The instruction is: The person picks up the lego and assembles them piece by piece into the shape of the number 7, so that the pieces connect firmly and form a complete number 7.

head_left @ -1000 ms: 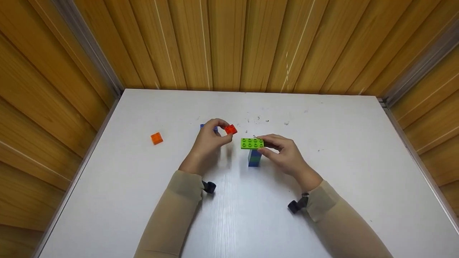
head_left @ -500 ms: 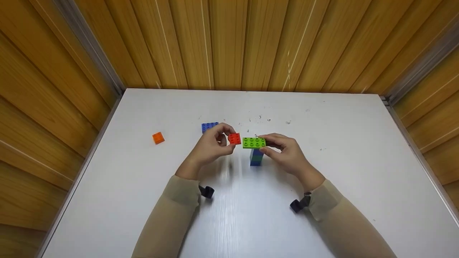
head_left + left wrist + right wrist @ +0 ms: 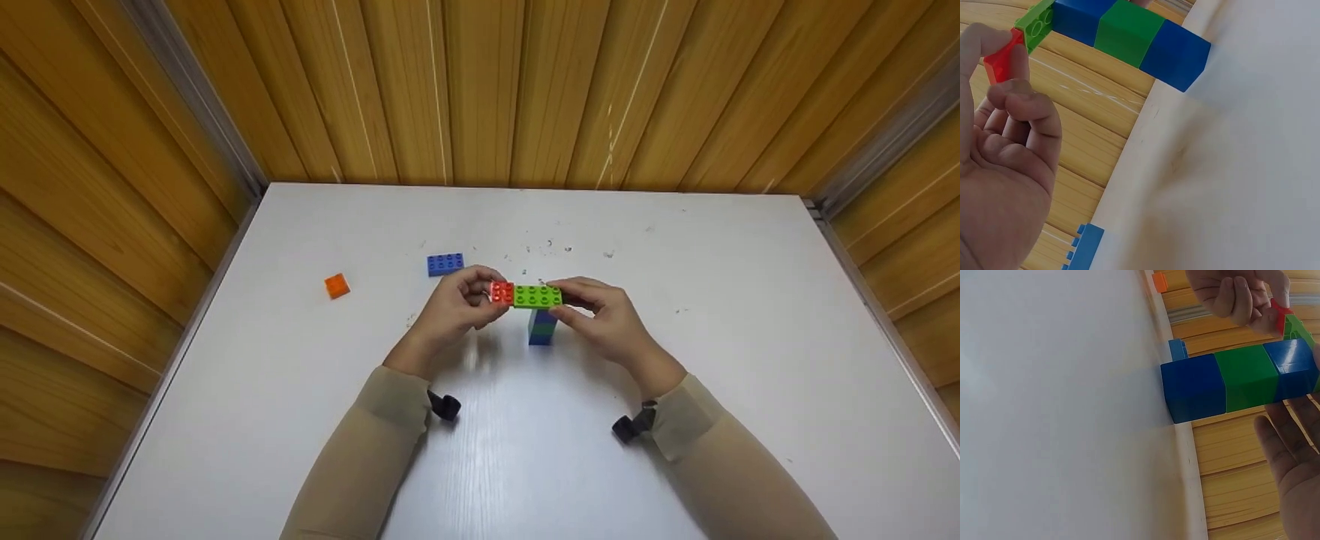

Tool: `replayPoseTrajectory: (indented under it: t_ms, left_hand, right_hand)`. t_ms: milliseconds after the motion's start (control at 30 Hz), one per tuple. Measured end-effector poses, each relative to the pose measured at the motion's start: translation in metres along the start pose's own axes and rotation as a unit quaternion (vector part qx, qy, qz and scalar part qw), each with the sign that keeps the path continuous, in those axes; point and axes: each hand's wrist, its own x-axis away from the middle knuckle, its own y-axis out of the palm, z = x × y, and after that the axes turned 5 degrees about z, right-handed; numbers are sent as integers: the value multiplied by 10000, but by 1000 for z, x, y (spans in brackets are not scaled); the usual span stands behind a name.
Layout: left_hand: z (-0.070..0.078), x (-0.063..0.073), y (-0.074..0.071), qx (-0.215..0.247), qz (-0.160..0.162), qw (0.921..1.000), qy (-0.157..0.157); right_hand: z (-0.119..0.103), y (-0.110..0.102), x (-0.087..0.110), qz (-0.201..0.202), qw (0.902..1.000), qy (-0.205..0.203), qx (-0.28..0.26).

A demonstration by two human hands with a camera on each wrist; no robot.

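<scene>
My left hand (image 3: 459,309) pinches a small red toy building brick (image 3: 502,293) between thumb and fingers. The brick lies right against the left end of a longer lime-green brick (image 3: 537,297), their studded tops level. That lime-green brick caps an upright stack of blue, green and blue bricks (image 3: 1221,387), its left part sticking out past the stack with its hollow underside visible in the left wrist view. With thumb and fingertips, my right hand (image 3: 609,324) holds the lime-green brick by its right end. The stack's foot stands on the white table (image 3: 540,450).
A blue brick (image 3: 445,264) with two rows of studs lies behind my left hand. Farther left is a small orange brick (image 3: 337,286). Wood-patterned panels (image 3: 480,90) rise at the table's back edge and both sides.
My left hand has brought the red brick rightward and slightly nearer, turning it straight, until it meets the lime-green brick's end. The right hand keeps its hold; the blue brick behind is now uncovered.
</scene>
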Motion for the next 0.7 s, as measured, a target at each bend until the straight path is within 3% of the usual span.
replayPoseTrajectory:
  t_ms: [167, 300, 533, 700]
  left_hand:
    - [-2, 0, -1, 9, -41, 9999, -138]
    - [-2, -1, -3, -99, -92, 9999, -40]
    - [1, 1, -2, -328, -63, 9992, -204]
    - [1, 2, -1, -511, -162, 9984, -152]
  right_hand:
    - [-1, 1, 0, -4, 10000, 59, -26]
    - [-4, 2, 0, -21, 9999, 130, -101]
    - [-6, 6, 2, -21, 9996, 177, -221]
    - [-6, 10, 8, 43, 9989, 200, -411]
